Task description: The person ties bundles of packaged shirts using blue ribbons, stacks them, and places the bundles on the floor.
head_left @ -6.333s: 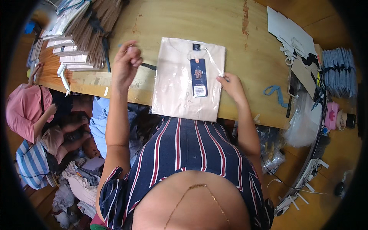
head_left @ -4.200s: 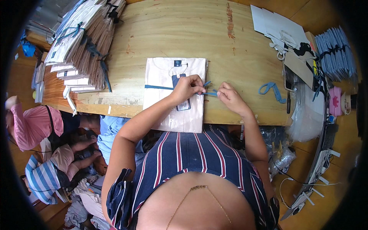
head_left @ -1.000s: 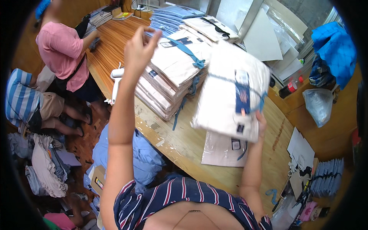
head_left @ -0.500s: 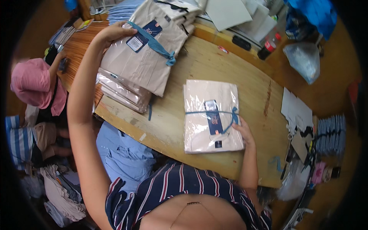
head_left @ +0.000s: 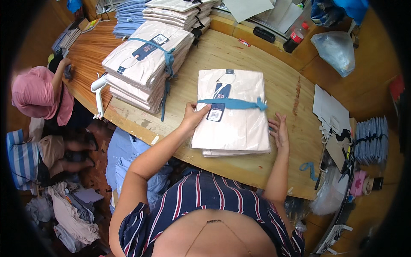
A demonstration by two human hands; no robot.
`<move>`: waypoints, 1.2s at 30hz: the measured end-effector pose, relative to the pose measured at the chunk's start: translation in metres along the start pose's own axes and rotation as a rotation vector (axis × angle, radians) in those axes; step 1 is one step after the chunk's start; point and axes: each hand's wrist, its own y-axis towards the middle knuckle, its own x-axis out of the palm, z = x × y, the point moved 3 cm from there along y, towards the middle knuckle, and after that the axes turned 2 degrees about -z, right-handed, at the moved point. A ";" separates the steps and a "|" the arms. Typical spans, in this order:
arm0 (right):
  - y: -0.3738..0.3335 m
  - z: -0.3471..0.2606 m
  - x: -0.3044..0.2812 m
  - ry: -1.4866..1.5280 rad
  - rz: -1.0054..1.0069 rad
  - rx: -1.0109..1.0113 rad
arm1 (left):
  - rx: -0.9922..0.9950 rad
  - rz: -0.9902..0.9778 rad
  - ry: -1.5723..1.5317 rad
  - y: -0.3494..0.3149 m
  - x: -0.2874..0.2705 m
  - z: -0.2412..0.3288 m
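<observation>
A folded cream garment [head_left: 242, 128] in clear plastic lies in front of me, with a teal cloth strip [head_left: 233, 103] across it and a navy tag [head_left: 217, 109]. Another plastic-wrapped edge shows beneath it at the near side. My left hand [head_left: 197, 116] pinches its left edge, thumb on top near the tag, the fingers partly hidden. At its right side my right hand [head_left: 280, 132] is open, fingers spread, holding nothing.
A stack of bagged cream garments [head_left: 145, 64], tied with teal strips, stands at left beside a white tape dispenser [head_left: 99, 92]. A cola bottle [head_left: 295, 38] stands at the back; a loose teal strip [head_left: 309, 169] lies right. Another person [head_left: 43, 92] sits at far left.
My left hand has come from the left stack to the garment before me, apparently bringing another bagged garment onto the one there. My right hand has let go and opened.
</observation>
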 end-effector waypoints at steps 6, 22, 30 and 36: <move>0.002 -0.037 0.054 0.336 -0.445 0.124 | -0.015 -0.339 -0.433 0.004 0.038 0.009; -0.021 0.020 -0.070 -0.472 -0.452 -0.589 | 0.686 -0.176 0.169 -0.111 0.076 -0.013; -0.021 0.040 -0.055 -0.314 -0.747 -0.476 | 0.575 0.077 0.358 -0.179 0.077 -0.060; -0.170 0.043 0.016 -0.301 -1.029 -0.200 | 0.257 0.418 -0.141 -0.338 0.031 -0.108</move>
